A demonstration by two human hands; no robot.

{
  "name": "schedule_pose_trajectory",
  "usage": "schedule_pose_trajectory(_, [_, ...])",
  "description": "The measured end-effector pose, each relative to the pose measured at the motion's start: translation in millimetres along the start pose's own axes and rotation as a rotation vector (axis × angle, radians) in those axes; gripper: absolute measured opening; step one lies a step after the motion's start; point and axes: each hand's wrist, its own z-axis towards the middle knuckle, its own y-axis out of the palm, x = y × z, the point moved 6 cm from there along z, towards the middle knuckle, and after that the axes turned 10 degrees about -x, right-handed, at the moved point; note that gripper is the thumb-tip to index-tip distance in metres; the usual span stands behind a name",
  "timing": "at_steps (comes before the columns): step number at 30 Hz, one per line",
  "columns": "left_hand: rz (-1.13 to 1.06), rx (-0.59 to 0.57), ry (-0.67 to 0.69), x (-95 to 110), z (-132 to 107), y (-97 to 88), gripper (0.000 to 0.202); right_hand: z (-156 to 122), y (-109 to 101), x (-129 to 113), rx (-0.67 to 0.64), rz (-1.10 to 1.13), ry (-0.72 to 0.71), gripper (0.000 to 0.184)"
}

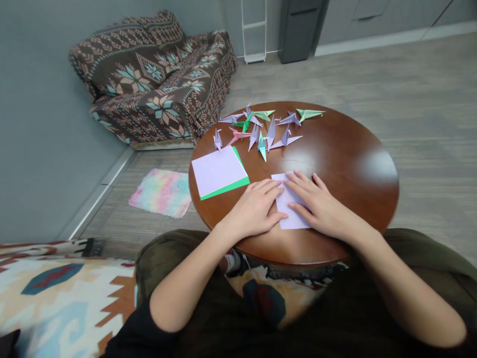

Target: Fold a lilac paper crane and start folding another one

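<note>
So far, approx. a dozen folded paper cranes (285, 139) in lilac, green & pink sit in a loose cluster at the far side of the round wooden counter (346, 154). Nearer, a flat lilac-and-green paper square (218, 171) lies unfolded. Closest to the person, a pale lilac sheet (292, 219) looks like a plain rectangle, w/ no crane shape yet. R hand (316, 201) presses flat on it, fingers slightly spread, no pinch. L hand (253, 211) rests on the counter just beside it, fingers together & flat.
</note>
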Motion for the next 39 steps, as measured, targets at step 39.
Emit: schedule_pose_trajectory(39, [0.103, 0.145, -0.11, -4.0, 3.2, 0.4, 0.044, 2.0, -0.8, -7.8, -0.071, -0.055, 0.133, 0.058])
